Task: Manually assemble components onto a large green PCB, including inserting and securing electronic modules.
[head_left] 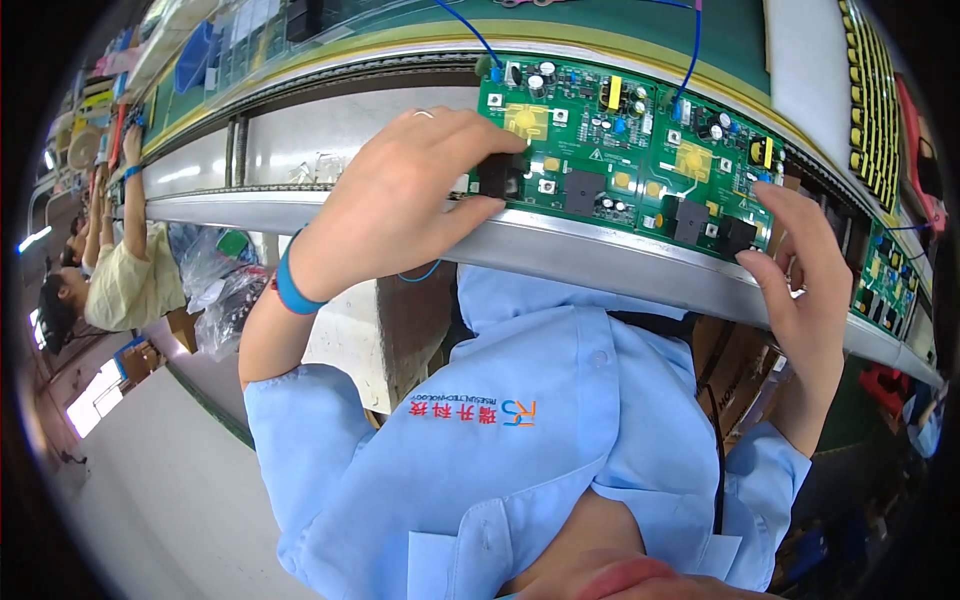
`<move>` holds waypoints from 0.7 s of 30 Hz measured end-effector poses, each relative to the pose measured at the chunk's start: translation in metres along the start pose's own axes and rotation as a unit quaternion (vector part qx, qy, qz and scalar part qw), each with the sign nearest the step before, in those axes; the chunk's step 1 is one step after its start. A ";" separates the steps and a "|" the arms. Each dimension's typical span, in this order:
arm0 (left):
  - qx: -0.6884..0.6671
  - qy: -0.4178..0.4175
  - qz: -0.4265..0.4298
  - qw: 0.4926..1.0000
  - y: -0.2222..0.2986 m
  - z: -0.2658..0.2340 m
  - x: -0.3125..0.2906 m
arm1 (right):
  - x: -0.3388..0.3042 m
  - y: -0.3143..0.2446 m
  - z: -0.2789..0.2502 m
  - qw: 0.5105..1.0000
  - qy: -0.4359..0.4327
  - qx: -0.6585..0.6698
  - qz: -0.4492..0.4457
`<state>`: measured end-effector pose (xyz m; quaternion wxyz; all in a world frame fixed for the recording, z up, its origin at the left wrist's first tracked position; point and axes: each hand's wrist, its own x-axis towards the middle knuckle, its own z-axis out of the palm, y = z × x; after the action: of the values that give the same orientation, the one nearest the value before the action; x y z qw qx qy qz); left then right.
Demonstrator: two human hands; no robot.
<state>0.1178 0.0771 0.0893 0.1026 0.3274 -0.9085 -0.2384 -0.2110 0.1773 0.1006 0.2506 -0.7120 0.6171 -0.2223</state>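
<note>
A green circuit board (640, 165), made of two like halves, lies on the conveyor in front of me. It carries capacitors, yellow parts and several black block-shaped components. My left hand (400, 190) reaches over its left end, thumb and forefinger closed around a black block component (500, 178). At the right end, my right hand (808, 255) has its thumb and forefinger spread apart, the thumb close to another black block component (738, 235). Nothing shows held between those fingertips. Between the hands stand dark rectangular components (584, 192). Blue wires (691, 60) rise from the board's far edge.
A metal conveyor rail (600, 240) runs along my side of the board. Farther right sits another populated green board (886, 285). A strip of yellow-and-black parts (872, 110) stands at the far right. Another person (125, 255) works along the line at left, near plastic bags (225, 300).
</note>
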 end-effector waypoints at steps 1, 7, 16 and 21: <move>0.006 -0.001 -0.005 1.000 -0.001 0.000 0.000 | 0.003 0.001 0.007 1.000 0.000 0.006 -0.005; 0.056 -0.038 0.056 0.996 0.003 0.002 0.010 | 0.008 0.001 0.019 0.997 -0.004 -0.018 -0.076; 0.120 -0.058 0.041 0.990 0.010 -0.003 0.011 | 0.005 0.008 0.021 0.997 -0.005 -0.017 -0.076; 0.067 -0.001 0.032 0.997 0.009 -0.012 0.012 | 0.002 0.013 0.020 0.996 -0.007 -0.012 -0.087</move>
<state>0.1076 0.0712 0.1046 0.0875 0.3041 -0.9325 -0.1741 -0.2087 0.1750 0.0769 0.2259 -0.7675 0.5535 -0.2312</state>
